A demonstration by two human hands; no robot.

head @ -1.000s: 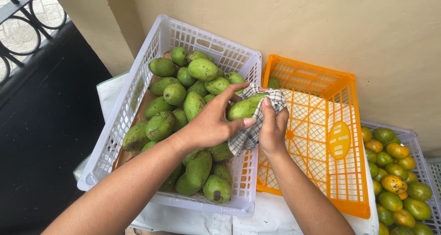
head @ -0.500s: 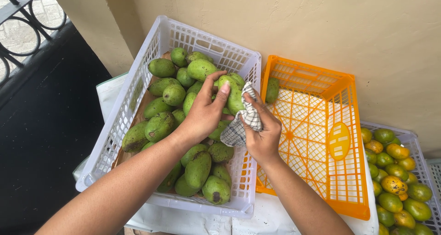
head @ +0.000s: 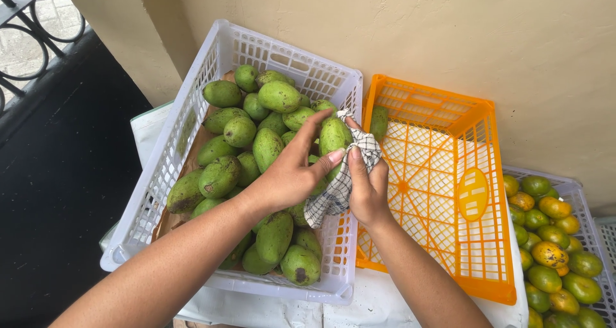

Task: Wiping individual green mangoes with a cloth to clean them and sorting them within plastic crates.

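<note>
My left hand grips a green mango over the right side of a white crate. Pressed against that fruit is a checked cloth, bunched in my right hand. The two hands touch above the crate's right wall. Several more green mangoes fill the white crate beneath them, some with dark spots.
An orange crate stands right of the white one, with one green mango in its far left corner. A third crate of green and yellow citrus fruit sits at the right. A beige wall is behind; a dark floor drops away left.
The mango has turned upright in my left hand, and both hands have shifted slightly back toward the crate wall while the cloth rubs along the fruit.
</note>
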